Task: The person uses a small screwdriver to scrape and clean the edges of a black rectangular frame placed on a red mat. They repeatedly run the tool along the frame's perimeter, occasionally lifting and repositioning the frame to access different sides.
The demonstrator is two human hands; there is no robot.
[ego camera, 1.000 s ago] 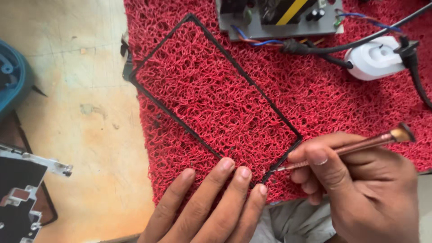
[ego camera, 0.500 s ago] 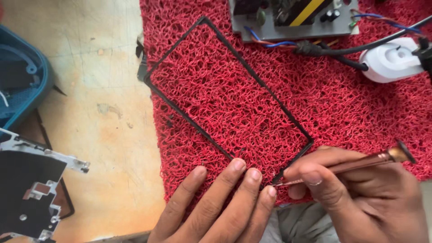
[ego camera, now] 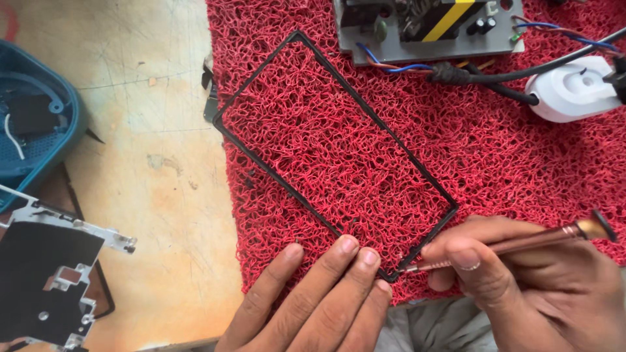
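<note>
The left hand (ego camera: 313, 300) lies flat, fingers together and holding nothing, fingertips pressing the near edge of the thin black frame (ego camera: 336, 153); it sits much as half a second ago. The right hand (ego camera: 521, 280) grips a copper-coloured screwdriver (ego camera: 508, 244), its tip at the frame's near corner, unchanged. The view has shifted slightly right. Frame rests on the red mat (ego camera: 495, 163). Farther off, the circuit board (ego camera: 424, 26) is cut off.

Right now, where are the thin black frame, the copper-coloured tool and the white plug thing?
thin black frame (ego camera: 261, 72): head view, on its upper left edge.
copper-coloured tool (ego camera: 521, 242): head view, on its shaft.
white plug (ego camera: 567, 98): head view, on its body.
</note>
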